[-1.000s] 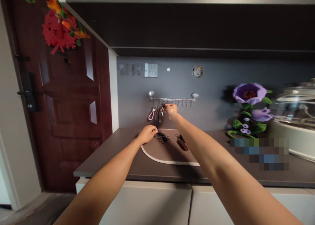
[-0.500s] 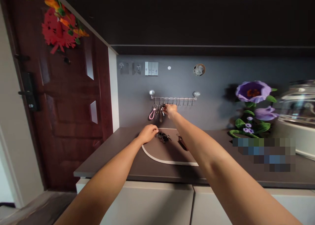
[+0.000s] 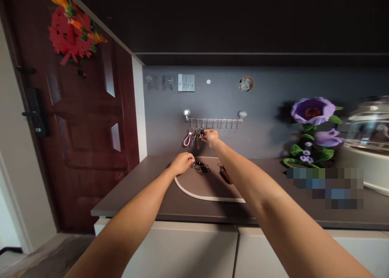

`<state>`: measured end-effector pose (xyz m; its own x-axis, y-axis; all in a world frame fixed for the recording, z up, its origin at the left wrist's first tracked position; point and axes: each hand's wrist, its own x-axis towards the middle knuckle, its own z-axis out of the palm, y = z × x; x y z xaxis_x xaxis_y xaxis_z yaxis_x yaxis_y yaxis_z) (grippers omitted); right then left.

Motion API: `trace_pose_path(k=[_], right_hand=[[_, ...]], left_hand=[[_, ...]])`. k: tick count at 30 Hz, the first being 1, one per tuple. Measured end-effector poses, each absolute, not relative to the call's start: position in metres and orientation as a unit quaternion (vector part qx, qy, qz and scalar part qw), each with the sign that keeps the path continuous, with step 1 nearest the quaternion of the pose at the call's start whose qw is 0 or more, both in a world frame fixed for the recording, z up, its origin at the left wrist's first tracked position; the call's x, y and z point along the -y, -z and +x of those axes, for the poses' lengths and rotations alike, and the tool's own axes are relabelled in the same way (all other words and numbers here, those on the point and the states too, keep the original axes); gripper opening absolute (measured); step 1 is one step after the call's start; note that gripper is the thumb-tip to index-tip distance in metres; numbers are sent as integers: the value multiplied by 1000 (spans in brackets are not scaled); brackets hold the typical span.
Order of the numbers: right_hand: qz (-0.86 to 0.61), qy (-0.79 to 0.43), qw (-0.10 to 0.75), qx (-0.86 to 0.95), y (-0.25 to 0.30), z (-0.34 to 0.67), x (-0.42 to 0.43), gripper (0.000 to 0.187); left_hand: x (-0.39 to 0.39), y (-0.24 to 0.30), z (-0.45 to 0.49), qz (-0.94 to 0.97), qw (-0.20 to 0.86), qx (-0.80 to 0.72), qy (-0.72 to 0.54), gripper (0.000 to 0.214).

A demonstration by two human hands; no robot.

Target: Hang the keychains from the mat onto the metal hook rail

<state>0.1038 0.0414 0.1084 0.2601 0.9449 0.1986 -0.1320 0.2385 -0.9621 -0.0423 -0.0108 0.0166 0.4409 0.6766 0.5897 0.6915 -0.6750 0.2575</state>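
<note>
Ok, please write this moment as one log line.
left hand: touches key bunch on mat | right hand: fingers pinch dark keys at hook rail

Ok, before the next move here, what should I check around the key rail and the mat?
1. Right hand pinching the dark key set at the chrome hook rail: ok.
2. Key ring seated on a hook: cannot tell.
3. Left hand touching the metal key bunch on the white-edged brown mat: ok.
4. Left grip closed on it: cannot tell.
5. Free hooks to the right: ok.
</note>
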Motion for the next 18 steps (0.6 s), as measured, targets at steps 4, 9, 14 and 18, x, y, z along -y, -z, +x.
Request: trace_pose_path(k=[4,9,14,18], right_hand=[[-459,-414,641,454,-107,105,-41,14],[-461,-415,633,463,-106,109,-32,17],[-464,-419,622,471,-101,115,-18,18],[-454,-435,598,497,-91,120,0,13]], left_hand=[[12,-18,-43,-850,10,404,339,20],[15,-20,-44,-851,9,400,340,21],[17,-21,-44,-858,-8,384,342,20],[21,-23,-43,-859,-35,385,336,19]])
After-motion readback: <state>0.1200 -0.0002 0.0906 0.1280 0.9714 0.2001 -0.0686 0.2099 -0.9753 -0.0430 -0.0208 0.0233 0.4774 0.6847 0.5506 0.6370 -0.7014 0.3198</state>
